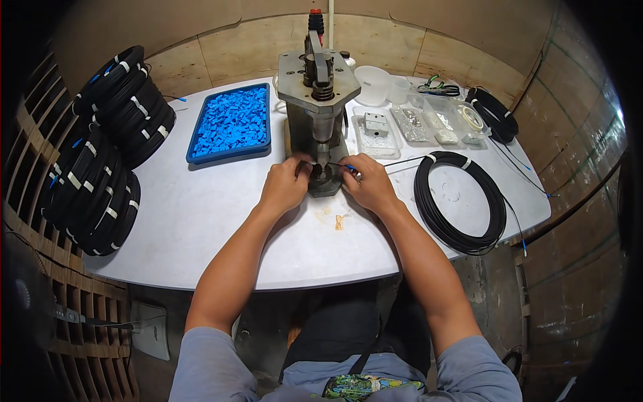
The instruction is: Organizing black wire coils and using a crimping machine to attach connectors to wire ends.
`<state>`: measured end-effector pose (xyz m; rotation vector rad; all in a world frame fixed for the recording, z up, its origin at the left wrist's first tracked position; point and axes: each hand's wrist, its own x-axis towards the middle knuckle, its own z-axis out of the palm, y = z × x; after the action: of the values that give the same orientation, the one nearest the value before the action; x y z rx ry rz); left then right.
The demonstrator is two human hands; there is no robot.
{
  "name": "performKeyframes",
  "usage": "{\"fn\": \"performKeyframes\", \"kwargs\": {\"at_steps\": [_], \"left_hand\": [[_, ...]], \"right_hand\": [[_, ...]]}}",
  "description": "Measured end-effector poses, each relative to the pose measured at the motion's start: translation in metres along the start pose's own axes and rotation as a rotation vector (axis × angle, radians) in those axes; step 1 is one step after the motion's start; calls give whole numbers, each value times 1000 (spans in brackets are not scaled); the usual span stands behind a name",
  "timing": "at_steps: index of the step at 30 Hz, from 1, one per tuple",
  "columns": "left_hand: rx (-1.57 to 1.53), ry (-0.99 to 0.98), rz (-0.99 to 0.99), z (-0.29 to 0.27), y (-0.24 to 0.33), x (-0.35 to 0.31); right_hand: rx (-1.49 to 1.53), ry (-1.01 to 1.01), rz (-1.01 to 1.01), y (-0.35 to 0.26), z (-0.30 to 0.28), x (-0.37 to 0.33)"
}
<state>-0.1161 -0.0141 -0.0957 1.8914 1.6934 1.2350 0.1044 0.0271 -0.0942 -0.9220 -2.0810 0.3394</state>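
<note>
A metal bench press stands at the middle of the table, its ram right above a small round die. My left hand is at the left side of the die, thumb and fingers pinched together; whatever they grip there is too small to make out. On the other side, my right hand pinches the end of a thin black cable that has a blue connector on it. The cable's tip reaches in under the ram, between my two hands. From my right hand the cable runs back to a tied black coil on the right.
A dark blue tray full of small blue parts lies left of the press. Stacks of black cable coils stand at the left edge. Clear plastic boxes, white tubs and another coil sit at the back right.
</note>
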Motion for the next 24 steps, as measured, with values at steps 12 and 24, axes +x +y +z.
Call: {"fn": "performKeyframes", "kwargs": {"at_steps": [12, 24], "left_hand": [[-22, 14, 38, 1, 2, 1], [-12, 7, -1, 1, 1, 1]], "right_hand": [[-13, 36, -31, 3, 2, 0], [-47, 53, -63, 3, 4, 0]]}}
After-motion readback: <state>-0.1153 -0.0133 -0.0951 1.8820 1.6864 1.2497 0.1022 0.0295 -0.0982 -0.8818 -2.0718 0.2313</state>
